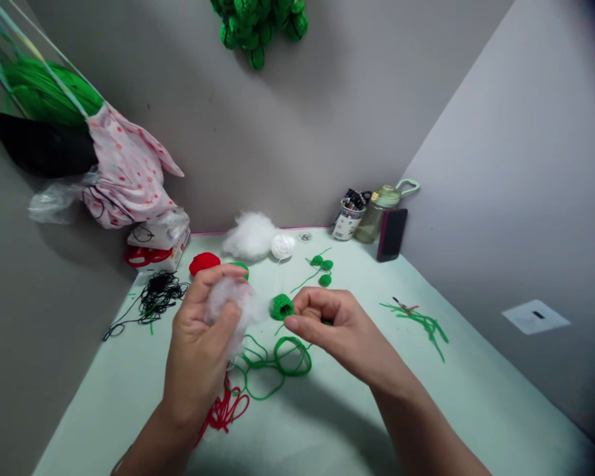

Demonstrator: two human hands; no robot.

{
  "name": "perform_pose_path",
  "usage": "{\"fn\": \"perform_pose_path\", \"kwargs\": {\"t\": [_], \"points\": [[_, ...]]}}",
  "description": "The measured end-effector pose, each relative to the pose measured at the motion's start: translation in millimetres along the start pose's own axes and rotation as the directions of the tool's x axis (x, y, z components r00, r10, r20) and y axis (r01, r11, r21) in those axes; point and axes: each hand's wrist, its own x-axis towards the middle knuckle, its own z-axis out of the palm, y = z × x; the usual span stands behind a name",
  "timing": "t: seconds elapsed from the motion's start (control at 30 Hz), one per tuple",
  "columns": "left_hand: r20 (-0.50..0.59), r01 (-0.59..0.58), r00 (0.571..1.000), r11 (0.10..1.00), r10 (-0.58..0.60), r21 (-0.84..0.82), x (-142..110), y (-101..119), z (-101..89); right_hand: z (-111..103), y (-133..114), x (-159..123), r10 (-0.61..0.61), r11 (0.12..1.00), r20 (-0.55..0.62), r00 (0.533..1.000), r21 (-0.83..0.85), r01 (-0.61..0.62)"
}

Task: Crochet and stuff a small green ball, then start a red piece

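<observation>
At far left I see a green yarn bundle (49, 89) hanging on the wall beside a pink spotted cloth (129, 158). Below, a tangle of black yarn (161, 294) lies on the pale table (476, 403), with a red ball (204, 262) behind the left hand (196, 347). I see that hand curled upward, thumb and fingers pinching a loose white tuft (233, 301). Red yarn (224, 411) lies in loops below it. Farther back, a fluffy white heap (250, 237) sits just beside a white yarn ball (283, 246).

Near the middle, a small hollow green crocheted piece (280, 307), its dark opening visible, is in the right hand (334, 317), pinched at its edge between thumb and fingertips, just beside the tuft. Coiled green yarn (293, 374) lies below; small green pieces (325, 280) lie behind. Rightward I see a pen cup (346, 225), a bottle (369, 221), an upright phone (393, 235) and loose green strands (429, 322).
</observation>
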Motion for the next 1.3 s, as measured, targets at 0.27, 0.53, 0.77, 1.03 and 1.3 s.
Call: {"fn": "perform_pose_path", "kwargs": {"t": [0.27, 0.53, 0.77, 1.03, 1.3], "points": [[0.457, -0.31, 0.878, 0.898, 0.144, 0.312, -15, 2, 13.3, 8, 3, 4, -0.09, 0.988, -0.127, 0.988, -0.138, 0.072], [0.412, -0.345, 0.884, 0.903, 0.221, 0.256, -6, 12, -6.1, -2, 5, 3, -0.063, 0.989, -0.142, 0.988, -0.14, 0.043], [0.373, -0.006, 0.927, 0.995, -0.032, 0.1, -5, 17, -11.1, 2, 5, 1, -0.114, 0.963, -0.146, 0.983, -0.26, 0.073], [0.305, -0.106, 0.952, 0.972, 0.038, 0.209, 1, 15, 2.5, 8, 0, -8, -0.249, 0.742, 0.002, 0.968, -0.642, 0.193], [0.352, -0.132, 0.935, 0.954, 0.03, 0.269, 5, 19, -0.2, 7, 3, -13, -0.286, 0.48, 0.126, 0.95, -0.839, 0.256]]}}
